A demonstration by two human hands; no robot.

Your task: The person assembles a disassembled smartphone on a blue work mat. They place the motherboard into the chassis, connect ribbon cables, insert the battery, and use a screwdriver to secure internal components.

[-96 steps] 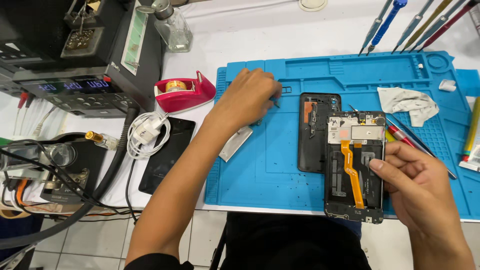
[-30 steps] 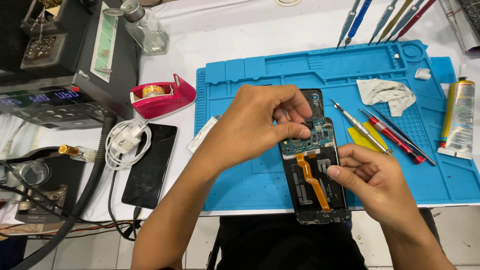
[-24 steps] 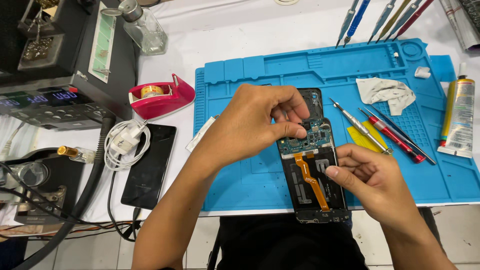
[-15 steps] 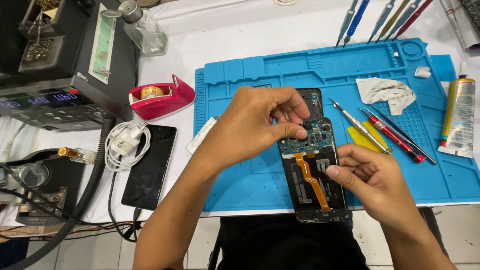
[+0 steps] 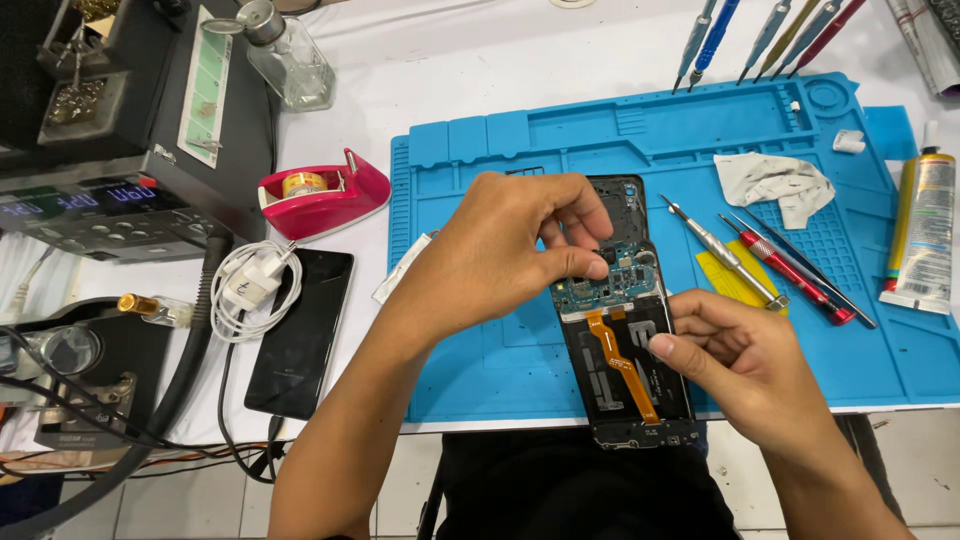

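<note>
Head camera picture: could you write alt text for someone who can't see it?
Seen from above, a person's left hand pinches at the circuit board of an opened phone while the right hand steadies its side over a blue work mat. Screwdrivers, a crumpled cloth and a glue tube lie on the mat's right; a pink tape dispenser and a dark phone sit to the left.

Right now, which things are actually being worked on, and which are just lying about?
In use:
opened phone
left hand
right hand
blue mat

Lying about:
tape dispenser
black phone
white charger
screwdrivers
glue tube
crumpled cloth
</note>
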